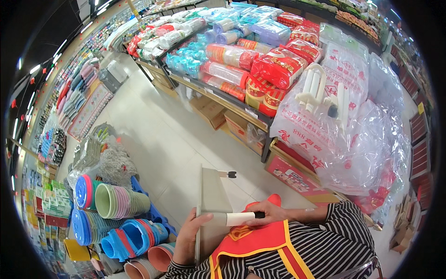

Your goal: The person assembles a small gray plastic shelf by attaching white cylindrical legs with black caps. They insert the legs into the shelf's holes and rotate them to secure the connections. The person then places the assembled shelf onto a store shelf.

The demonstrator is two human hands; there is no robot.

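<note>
Holding a grey dustpan (213,195) upright near the stacked basins (123,202), left hand (188,239) is gripping its edge, right hand (269,214) closed round the cream handle (239,218); loosening risks dropping it.

Ahead of you the pale tiled floor (158,135) gives open passage down the aisle. On your left, stacked plastic basins (121,201) and the blue tubs (132,237) crowd low and close. On your right, the shelf (223,95) of packaged goods and the big clear plastic bags (353,139) bulge into the aisle, with cardboard boxes (211,111) lining its foot.
</note>
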